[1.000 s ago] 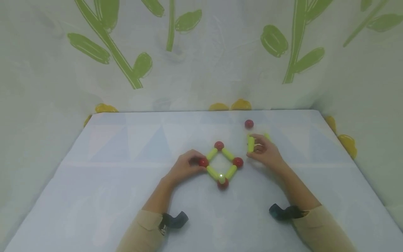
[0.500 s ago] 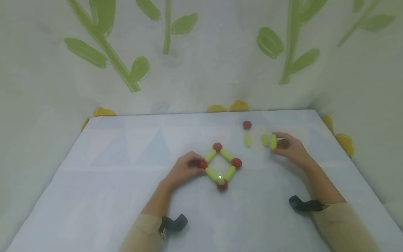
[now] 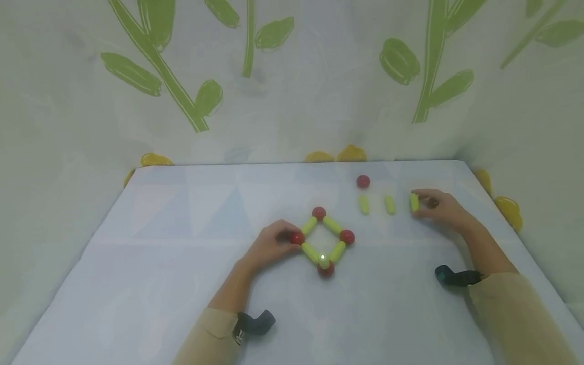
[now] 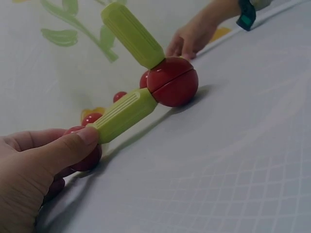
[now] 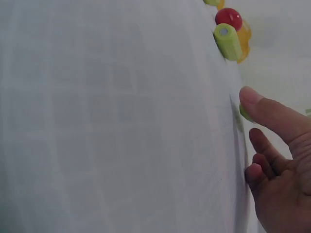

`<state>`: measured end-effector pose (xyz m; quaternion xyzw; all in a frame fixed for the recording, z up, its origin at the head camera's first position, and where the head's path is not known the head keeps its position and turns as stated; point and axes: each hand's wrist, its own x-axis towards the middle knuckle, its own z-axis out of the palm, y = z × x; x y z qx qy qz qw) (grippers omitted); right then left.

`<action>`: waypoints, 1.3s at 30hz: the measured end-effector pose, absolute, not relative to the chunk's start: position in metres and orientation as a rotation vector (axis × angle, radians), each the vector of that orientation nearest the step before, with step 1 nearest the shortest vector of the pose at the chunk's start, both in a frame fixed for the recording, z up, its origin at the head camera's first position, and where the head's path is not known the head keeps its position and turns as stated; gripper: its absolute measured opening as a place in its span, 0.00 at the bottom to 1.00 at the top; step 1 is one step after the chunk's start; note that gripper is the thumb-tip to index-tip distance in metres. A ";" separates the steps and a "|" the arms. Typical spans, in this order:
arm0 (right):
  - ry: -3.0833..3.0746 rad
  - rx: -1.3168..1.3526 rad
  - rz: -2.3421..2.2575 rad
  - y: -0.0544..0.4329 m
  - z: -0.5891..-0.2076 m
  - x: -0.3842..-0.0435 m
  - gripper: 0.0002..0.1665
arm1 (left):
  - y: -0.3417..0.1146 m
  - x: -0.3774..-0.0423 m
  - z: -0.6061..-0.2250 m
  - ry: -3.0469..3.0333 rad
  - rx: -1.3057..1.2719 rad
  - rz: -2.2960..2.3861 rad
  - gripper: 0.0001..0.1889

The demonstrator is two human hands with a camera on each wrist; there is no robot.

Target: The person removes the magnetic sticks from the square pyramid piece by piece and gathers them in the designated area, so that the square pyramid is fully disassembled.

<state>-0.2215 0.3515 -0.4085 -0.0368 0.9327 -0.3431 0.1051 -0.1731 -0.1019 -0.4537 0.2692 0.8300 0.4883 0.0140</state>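
A diamond of red balls and light green rods lies on the white table, its corners being balls and its sides rods. My left hand [image 3: 274,241] grips the red ball [image 3: 297,238] at its left corner between thumb and fingers. From the near corner ball [image 4: 174,81] one green rod [image 4: 132,36] sticks up, seen leaning in the left wrist view. Off to the right, my right hand [image 3: 440,208] pinches a separate green rod [image 3: 414,202] at its ends; in the right wrist view the thumb mostly hides that rod [image 5: 244,112].
Left of the right hand lie two loose green rods, a nearer rod [image 3: 390,204] and a farther rod [image 3: 364,204]. Behind them is a loose red ball [image 3: 363,181]. A wall [image 3: 292,101] with painted leaves rises beyond the table's back edge.
My right hand has carried its green rod rightward past the two loose rods, uncovering them. The left hand keeps its grip on the corner ball, and the diamond stays in place.
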 end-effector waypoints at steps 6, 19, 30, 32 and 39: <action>2.699 -0.101 -0.980 0.354 -0.408 -0.227 0.45 | -0.102 -0.173 -0.453 2.576 0.867 1.543 0.19; 2.693 -0.054 -1.003 0.349 -0.406 -0.222 0.52 | -0.102 -0.172 -0.456 2.595 0.827 1.521 0.18; 2.897 -0.011 -1.225 0.331 -0.405 -0.179 0.44 | -0.101 -0.173 -0.456 2.606 0.830 1.509 0.18; 2.934 -0.038 -1.288 0.323 -0.403 -0.173 0.40 | -0.101 -0.173 -0.457 2.611 0.831 1.506 0.18; 2.995 -0.351 -1.478 0.284 -0.397 -0.162 0.33 | -0.100 -0.174 -0.459 2.633 0.848 1.511 0.19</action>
